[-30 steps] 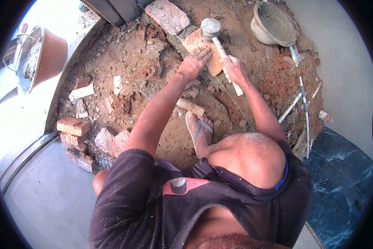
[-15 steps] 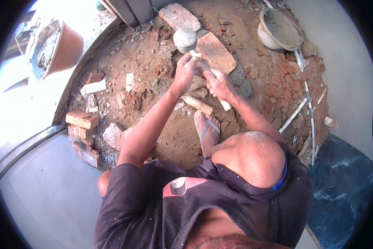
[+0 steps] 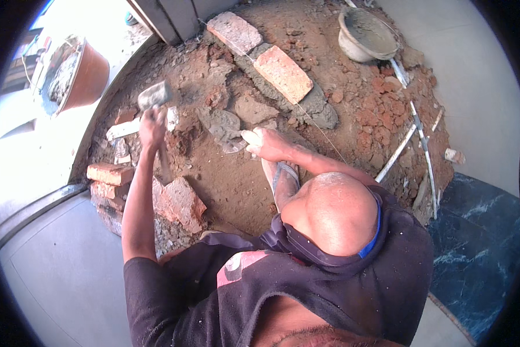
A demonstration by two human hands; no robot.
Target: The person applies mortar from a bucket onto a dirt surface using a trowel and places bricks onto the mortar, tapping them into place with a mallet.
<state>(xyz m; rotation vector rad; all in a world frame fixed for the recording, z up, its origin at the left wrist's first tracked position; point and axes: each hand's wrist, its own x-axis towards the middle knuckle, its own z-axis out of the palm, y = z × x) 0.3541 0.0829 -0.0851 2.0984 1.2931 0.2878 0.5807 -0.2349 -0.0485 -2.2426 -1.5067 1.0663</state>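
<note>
At the left, my left hand is closed round a mallet with a grey block-like head, its handle blurred below the fist. My right hand, in the middle, is closed at the handle end of a trowel. The mortar-smeared blade points up and left and lies on or just above the soil. Beyond it, a reddish brick and a second brick lie end to end on a strip of grey mortar. A thin string runs along them.
A bowl of mortar stands far right, near broken clay rubble and white pipes. Stacked bricks and a broken brick lie at left. An orange bucket is beyond the threshold. My sandalled foot rests on the soil.
Both hands were together on the mallet over the bricks. My left hand has carried it left and down; my right hand has let go and taken the trowel from the ground.
</note>
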